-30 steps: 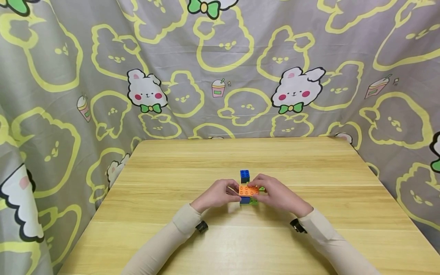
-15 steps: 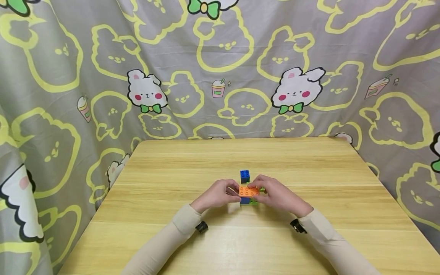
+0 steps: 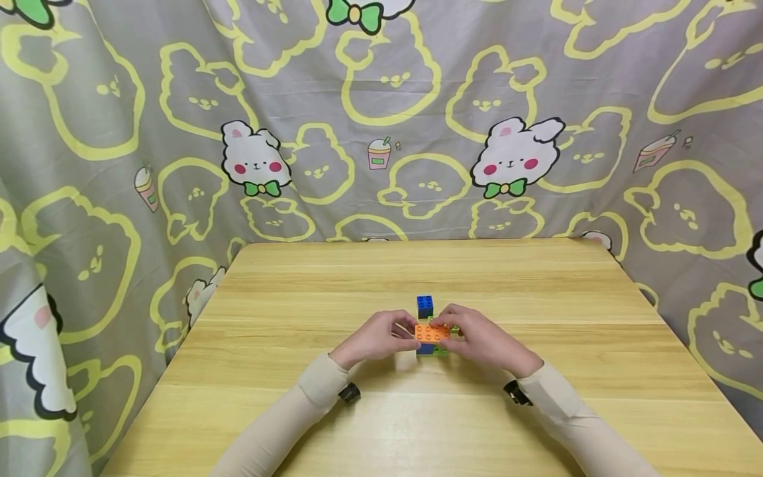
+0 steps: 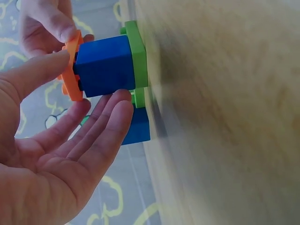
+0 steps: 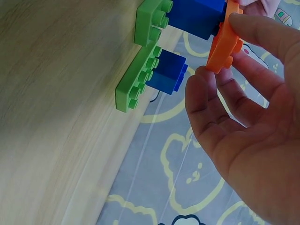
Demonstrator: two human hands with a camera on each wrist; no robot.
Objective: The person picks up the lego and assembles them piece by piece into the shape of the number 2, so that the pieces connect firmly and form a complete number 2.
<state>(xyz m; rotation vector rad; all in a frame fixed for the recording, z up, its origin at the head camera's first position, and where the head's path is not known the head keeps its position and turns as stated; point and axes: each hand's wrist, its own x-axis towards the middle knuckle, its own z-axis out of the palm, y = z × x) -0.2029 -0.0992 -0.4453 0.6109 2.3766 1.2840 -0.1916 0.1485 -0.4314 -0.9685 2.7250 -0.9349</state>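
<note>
Both hands meet over a small toy-brick build near the middle of the table. An orange eight-stud brick [image 3: 432, 332], thin and flat, lies across the top of a blue brick [image 4: 107, 65], with a narrow dark gap at the blue studs. My left hand [image 3: 381, 334] pinches its left end between thumb and fingers, other fingertips beside the blue brick. From the right, my right hand [image 3: 477, 334] pinches the opposite end, which overhangs the blue brick. Below are flat green bricks [image 5: 129, 79]. A second blue brick [image 3: 424, 305] stands on the green at the far side.
The build stands on a wood-grain table [image 3: 334, 278]. A grey curtain [image 3: 417, 79] with yellow outlines and white rabbits hangs behind and at both sides. Black wrist cameras sit under both beige sleeves [image 3: 286, 411].
The orange brick has shifted very slightly toward the near side of the table. Both hands keep nearly the same position and hold.
</note>
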